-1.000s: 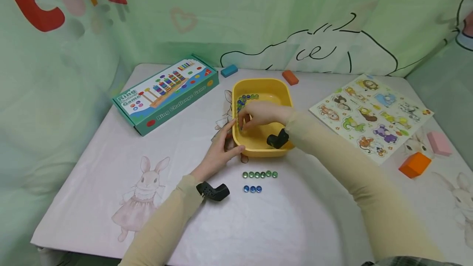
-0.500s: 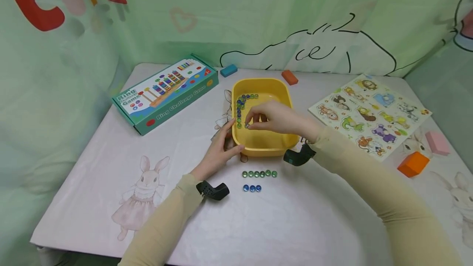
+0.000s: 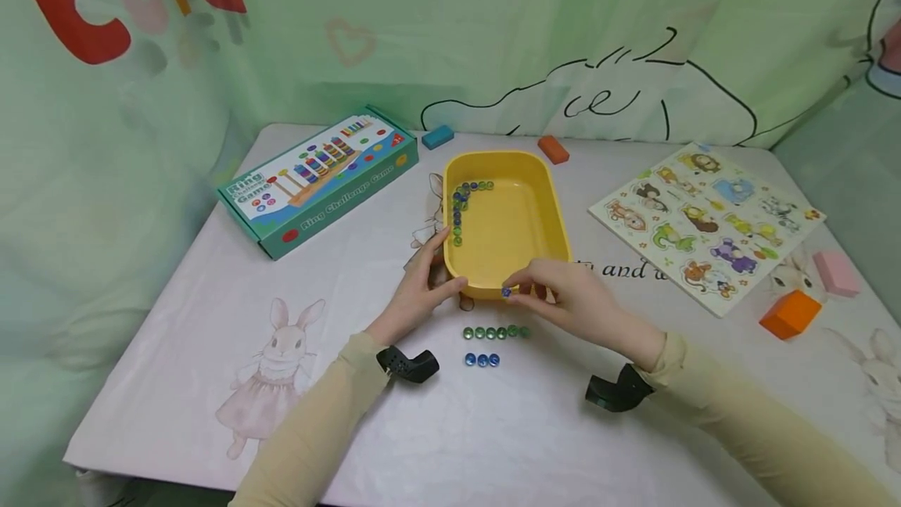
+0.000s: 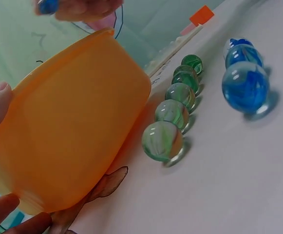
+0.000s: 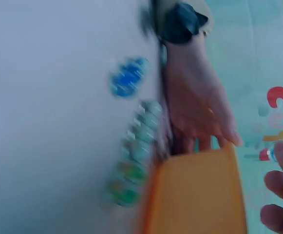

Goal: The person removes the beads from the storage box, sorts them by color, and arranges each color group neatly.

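My right hand [image 3: 573, 300] pinches a blue marble [image 3: 506, 293] between thumb and fingertips, over the near rim of the yellow plastic tub [image 3: 566, 245]. With thumb and fingers spread around the tub's near left corner, my left hand [image 3: 415, 296] holds it. More marbles [image 3: 457, 217], green and blue, lie in the tub along its left and far sides. On the table in front stand two rows: several green marbles [image 4: 162, 141] and, nearer me, three blue marbles [image 4: 246, 87]. The right wrist view is blurred; the held marble shows only partly there, beside the right fingertips [image 5: 282, 183].
A green Ring Challenge Game box [image 3: 331, 186] lies at the back left. Behind the tub are a blue block [image 3: 438, 137] and a red-orange block [image 3: 554, 149]. To the right lie an animal puzzle board [image 3: 704, 225], an orange block [image 3: 791, 314] and a pink block [image 3: 836, 273].
My right hand has come out of the tub toward me and to the right, bringing a blue marble from inside to over the near rim. My left hand stays at the corner.
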